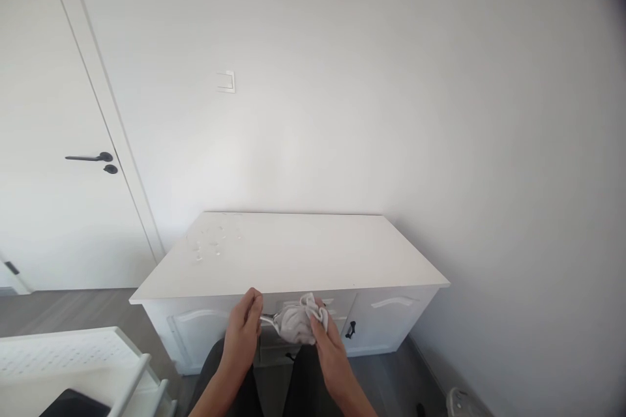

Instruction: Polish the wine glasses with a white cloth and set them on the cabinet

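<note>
Head view: your left hand (243, 327) pinched one end of a bunched white cloth (296, 323), your right hand (327, 337) gripped the rest, both held in front of the white cabinet (274, 254), just below its surface edge. Water drops (211, 241) sat at the surface's far left.

The single head camera looks forward and down, from close above, at a white cabinet (288, 254) against the wall (391, 78).

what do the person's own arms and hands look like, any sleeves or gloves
Both the left hand and the right hand are bare: no gloves, and no rings or watch that show. The forearms are uncovered down to the picture's lower edge, so no sleeves appear. Dark trousers show below.
</note>
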The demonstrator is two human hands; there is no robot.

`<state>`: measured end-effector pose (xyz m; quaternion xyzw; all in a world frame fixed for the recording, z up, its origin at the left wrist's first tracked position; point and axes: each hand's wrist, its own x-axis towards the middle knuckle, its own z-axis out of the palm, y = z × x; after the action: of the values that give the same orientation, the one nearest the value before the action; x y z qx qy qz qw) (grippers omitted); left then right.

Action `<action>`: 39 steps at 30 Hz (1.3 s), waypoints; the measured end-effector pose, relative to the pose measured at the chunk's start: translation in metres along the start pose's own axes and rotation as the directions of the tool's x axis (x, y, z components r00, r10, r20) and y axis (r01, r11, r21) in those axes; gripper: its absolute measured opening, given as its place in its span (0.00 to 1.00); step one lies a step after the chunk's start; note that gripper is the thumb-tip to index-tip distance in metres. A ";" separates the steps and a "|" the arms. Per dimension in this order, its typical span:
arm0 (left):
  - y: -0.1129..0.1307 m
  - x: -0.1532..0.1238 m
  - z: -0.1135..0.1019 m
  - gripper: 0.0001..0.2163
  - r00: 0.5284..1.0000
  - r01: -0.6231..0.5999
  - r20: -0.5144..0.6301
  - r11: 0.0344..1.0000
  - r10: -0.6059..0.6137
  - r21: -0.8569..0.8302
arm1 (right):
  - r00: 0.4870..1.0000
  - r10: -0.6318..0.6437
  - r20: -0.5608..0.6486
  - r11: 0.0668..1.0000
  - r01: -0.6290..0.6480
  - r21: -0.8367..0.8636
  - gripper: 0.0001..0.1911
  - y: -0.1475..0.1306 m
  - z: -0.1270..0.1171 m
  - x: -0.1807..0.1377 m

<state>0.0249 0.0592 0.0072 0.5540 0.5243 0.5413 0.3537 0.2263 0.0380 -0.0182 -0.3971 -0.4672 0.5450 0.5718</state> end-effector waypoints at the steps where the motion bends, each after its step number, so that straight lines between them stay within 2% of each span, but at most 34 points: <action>1: -0.003 0.001 0.004 0.18 0.999 0.047 0.004 0.999 -0.047 -0.003 | 0.993 -0.091 0.075 0.983 0.101 -0.153 0.26 -0.002 -0.009 -0.004; 3: -0.006 0.004 0.009 0.18 0.995 0.098 0.022 0.995 -0.098 0.007 | 0.941 -0.197 0.276 0.887 0.291 -0.360 0.22 -0.008 -0.023 -0.009; 4: -0.005 0.004 0.010 0.19 0.995 0.101 0.023 0.995 -0.101 0.018 | 0.923 -0.206 0.326 0.859 0.330 -0.392 0.22 -0.010 -0.026 -0.008; 5: -0.002 0.003 0.009 0.18 0.996 0.092 0.010 0.995 -0.092 0.027 | 0.930 -0.203 0.307 0.870 0.315 -0.379 0.21 -0.012 -0.025 -0.006; 7: 0.008 0.001 0.003 0.16 1.000 -0.012 0.002 0.998 0.012 0.064 | 0.986 -0.133 0.105 0.967 0.152 -0.204 0.22 -0.010 -0.016 0.001; 8: 0.012 -0.001 0.000 0.13 0.992 -0.115 0.053 0.989 0.110 0.091 | 0.999 -0.041 0.002 0.998 0.041 -0.043 0.23 -0.007 -0.009 0.005; 9: 0.016 -0.002 -0.004 0.11 0.966 -0.227 0.151 0.968 0.210 0.109 | 0.995 0.073 -0.063 0.988 -0.064 0.137 0.23 -0.004 -0.002 0.009; 11: 0.019 -0.003 -0.007 0.10 0.903 -0.347 0.303 0.933 0.305 0.096 | 0.963 0.264 -0.057 0.885 -0.218 0.412 0.22 0.004 0.010 0.014; 12: 0.017 -0.001 -0.007 0.11 0.905 -0.334 0.308 0.939 0.293 0.089 | 0.953 0.304 -0.023 0.842 -0.257 0.474 0.21 0.007 0.012 0.015; 13: 0.014 0.001 -0.004 0.12 0.936 -0.273 0.252 0.958 0.244 0.086 | 0.951 0.307 -0.015 0.833 -0.261 0.489 0.22 0.010 0.012 0.014; 15: 0.003 0.008 0.005 0.17 0.992 -0.114 0.063 0.991 0.110 0.076 | 0.975 0.216 -0.059 0.913 -0.180 0.366 0.25 0.012 0.005 0.007; 17: -0.008 0.013 0.015 0.21 1.000 -0.008 -0.007 0.998 0.008 0.056 | 1.000 -0.005 -0.028 0.999 0.006 0.041 0.25 0.011 -0.010 -0.003; 18: -0.012 0.015 0.020 0.22 0.999 0.039 -0.001 0.998 -0.039 0.039 | 0.990 -0.129 0.064 0.980 0.137 -0.145 0.24 0.010 -0.018 -0.008; 19: -0.015 0.015 0.023 0.23 0.997 0.078 0.011 0.997 -0.078 0.022 | 0.956 -0.221 0.192 0.916 0.271 -0.296 0.24 0.009 -0.026 -0.013; 20: -0.016 0.015 0.024 0.23 0.994 0.105 0.019 0.994 -0.105 0.006 | 0.909 -0.273 0.314 0.838 0.385 -0.387 0.24 0.009 -0.031 -0.016; 21: -0.015 0.013 0.024 0.23 0.993 0.117 0.021 0.993 -0.117 -0.006 | 0.874 -0.293 0.387 0.782 0.453 -0.429 0.24 0.010 -0.034 -0.018; 22: -0.013 0.010 0.022 0.23 0.994 0.113 0.016 0.994 -0.113 -0.014 | 0.873 -0.296 0.388 0.773 0.458 -0.439 0.24 0.011 -0.033 -0.018; 23: -0.010 0.006 0.018 0.23 0.995 0.095 0.008 0.995 -0.095 -0.018 | 0.908 -0.285 0.308 0.814 0.399 -0.421 0.23 0.014 -0.030 -0.016; 24: -0.006 0.002 0.013 0.22 0.998 0.068 0.005 0.998 -0.068 -0.017 | 0.955 -0.246 0.164 0.888 0.290 -0.356 0.22 0.017 -0.024 -0.012; 25: -0.004 -0.002 0.008 0.21 1.000 0.026 0.018 1.000 -0.026 -0.009 | 0.987 -0.160 0.005 0.961 0.157 -0.227 0.22 0.021 -0.016 -0.008; 26: -0.002 -0.007 0.004 0.20 0.999 -0.023 0.043 1.000 0.023 0.003 | 0.992 -0.030 -0.119 0.998 0.025 -0.049 0.24 0.024 -0.007 -0.002; 27: -0.002 -0.011 0.000 0.18 0.995 -0.066 0.071 0.998 0.065 0.018 | 0.977 0.114 -0.180 0.987 -0.090 0.136 0.26 0.026 0.002 0.002; 28: -0.004 -0.014 -0.002 0.16 0.992 -0.097 0.088 0.995 0.093 0.033 | 0.957 0.229 -0.180 0.942 -0.172 0.288 0.28 0.027 0.009 0.006; 30: -0.012 -0.019 -0.002 0.16 0.993 -0.106 0.055 0.993 0.103 0.055 | 0.938 0.314 -0.143 0.881 -0.232 0.413 0.29 0.025 0.018 0.009; 31: -0.018 -0.020 0.001 0.17 0.997 -0.081 0.009 0.995 0.081 0.058 | 0.948 0.276 -0.155 0.903 -0.200 0.380 0.28 0.022 0.020 0.007; 32: -0.023 -0.020 0.004 0.18 0.998 -0.041 -0.040 0.998 0.043 0.052 | 0.969 0.180 -0.172 0.952 -0.127 0.279 0.26 0.018 0.019 0.004; 33: -0.027 -0.020 0.007 0.19 0.998 0.002 -0.069 0.999 0.001 0.041 | 0.988 0.032 -0.149 0.993 -0.015 0.116 0.24 0.014 0.017 0.000; 34: -0.030 -0.019 0.011 0.20 0.996 0.044 -0.076 0.999 -0.041 0.028 | 0.989 -0.136 -0.053 0.989 0.132 -0.072 0.22 0.010 0.014 -0.004; 35: -0.032 -0.019 0.012 0.21 0.994 0.084 -0.065 0.996 -0.083 0.015 | 0.954 -0.282 0.099 0.926 0.298 -0.233 0.20 0.006 0.011 -0.008; 36: -0.032 -0.018 0.013 0.21 0.992 0.116 -0.048 0.993 -0.115 0.003 | 0.894 -0.375 0.246 0.835 0.441 -0.330 0.20 0.004 0.009 -0.010; 37: -0.031 -0.018 0.012 0.21 0.990 0.139 -0.031 0.990 -0.139 -0.012 | 0.853 -0.414 0.317 0.772 0.513 -0.375 0.19 0.003 0.008 -0.010; 38: -0.028 -0.018 0.009 0.20 0.990 0.136 -0.021 0.991 -0.137 -0.015 | 0.864 -0.419 0.277 0.774 0.500 -0.389 0.19 0.003 0.009 -0.008; 39: -0.024 -0.018 0.005 0.19 0.995 0.098 -0.015 0.995 -0.098 0.007 | 0.912 -0.385 0.140 0.836 0.409 -0.366 0.19 0.005 0.011 -0.004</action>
<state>0.0270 0.0476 -0.0210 0.5250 0.5556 0.5251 0.3740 0.2142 0.0340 -0.0203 -0.3801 -0.6547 0.3230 0.5680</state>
